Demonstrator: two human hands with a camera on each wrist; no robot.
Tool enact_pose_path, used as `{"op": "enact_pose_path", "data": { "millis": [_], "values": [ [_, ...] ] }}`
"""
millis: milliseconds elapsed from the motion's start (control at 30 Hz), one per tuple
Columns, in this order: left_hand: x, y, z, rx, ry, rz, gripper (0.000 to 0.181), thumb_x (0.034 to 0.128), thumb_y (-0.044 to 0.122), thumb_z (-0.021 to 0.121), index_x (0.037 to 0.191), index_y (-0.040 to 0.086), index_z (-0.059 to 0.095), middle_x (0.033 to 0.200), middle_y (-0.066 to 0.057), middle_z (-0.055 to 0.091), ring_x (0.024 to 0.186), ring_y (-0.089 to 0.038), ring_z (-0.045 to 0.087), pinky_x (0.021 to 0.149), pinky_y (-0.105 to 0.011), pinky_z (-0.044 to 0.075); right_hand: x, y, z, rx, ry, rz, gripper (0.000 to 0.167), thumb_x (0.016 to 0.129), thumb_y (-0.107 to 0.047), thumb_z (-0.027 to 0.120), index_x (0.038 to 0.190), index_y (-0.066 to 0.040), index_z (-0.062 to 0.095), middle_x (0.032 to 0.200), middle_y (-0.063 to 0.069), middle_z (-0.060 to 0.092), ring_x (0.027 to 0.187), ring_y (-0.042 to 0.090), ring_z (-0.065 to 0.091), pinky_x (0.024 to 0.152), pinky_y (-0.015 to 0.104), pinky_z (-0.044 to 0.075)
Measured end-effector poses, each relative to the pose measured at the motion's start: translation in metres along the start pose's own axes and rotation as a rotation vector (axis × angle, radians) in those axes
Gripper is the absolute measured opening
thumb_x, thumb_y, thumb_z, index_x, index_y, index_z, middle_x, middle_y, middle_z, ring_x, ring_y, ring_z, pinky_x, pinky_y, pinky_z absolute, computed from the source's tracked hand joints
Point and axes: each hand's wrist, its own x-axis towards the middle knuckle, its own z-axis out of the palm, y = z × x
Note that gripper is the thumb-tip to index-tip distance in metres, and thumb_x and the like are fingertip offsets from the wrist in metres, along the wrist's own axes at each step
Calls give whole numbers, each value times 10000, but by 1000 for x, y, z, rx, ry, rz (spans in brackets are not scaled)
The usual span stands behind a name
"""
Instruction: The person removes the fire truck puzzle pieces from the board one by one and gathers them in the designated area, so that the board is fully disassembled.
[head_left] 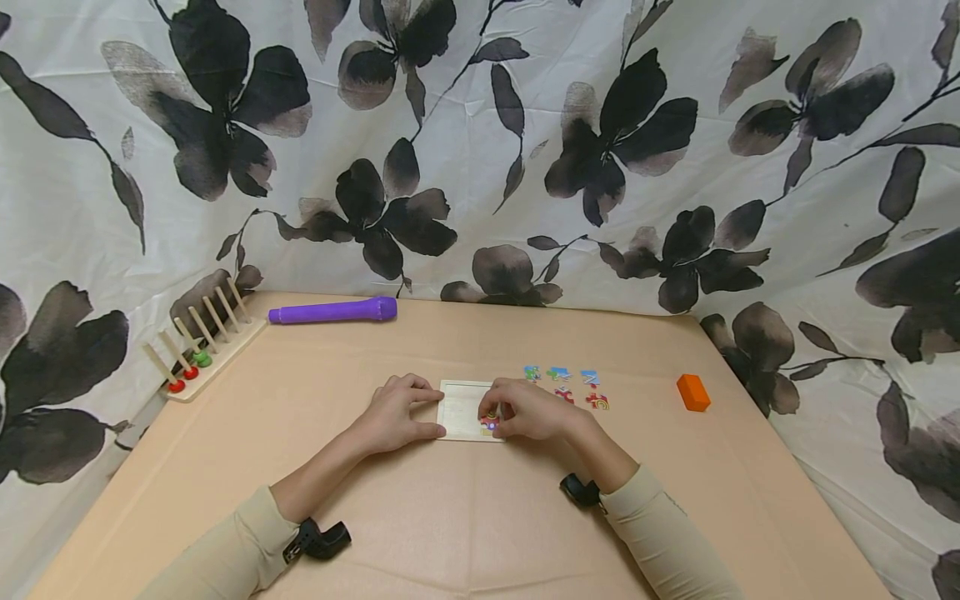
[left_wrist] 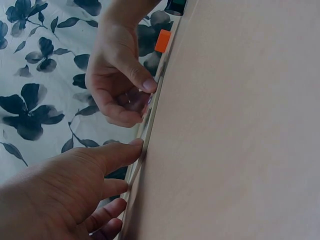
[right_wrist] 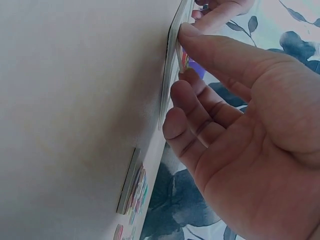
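A pale, shallow puzzle board [head_left: 460,414] lies flat on the table in the head view. My left hand [head_left: 397,414] rests against its left side, thumb near the lower corner and a fingertip higher up; its fingers look mostly straight in the left wrist view. Over the board's right part, my right hand [head_left: 534,408] pinches a colourful puzzle piece [right_wrist: 184,59] between thumb and index finger. The right wrist view shows this piece tilted against the board, the other fingers loosely bent. Whether it touches the board's inside, I cannot tell. Several loose puzzle pieces [head_left: 558,373] lie right of the board, partly behind my right hand.
An orange block [head_left: 693,392] stands at the right of the tan table [head_left: 420,517]. Back left are a purple microphone-shaped stick [head_left: 333,311] and a wooden peg rack [head_left: 225,352] with red and green beads. Flowered cloth [head_left: 480,167] hangs behind the table.
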Motion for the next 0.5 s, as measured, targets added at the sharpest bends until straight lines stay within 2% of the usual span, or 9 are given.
{"op": "enact_pose_path", "data": {
  "millis": [200,500],
  "values": [
    [0,0,0,-2,-4,-6,597,794,407,887,1309,144,739,1266,-22,620,1176,-259,490,1007,-511,343,0,1,0,8,6,10,226,894,-126,823,1099,-185,746,1027,-21,617,903,160,602,808,280,491],
    [0,1,0,-2,-3,1,587,801,400,883,1307,138,740,1259,-18,621,1183,-260,496,998,-517,348,0,2,-1,50,44,-56,183,900,-78,804,1070,-142,779,989,-29,700,863,91,608,783,254,517]
  ]
}}
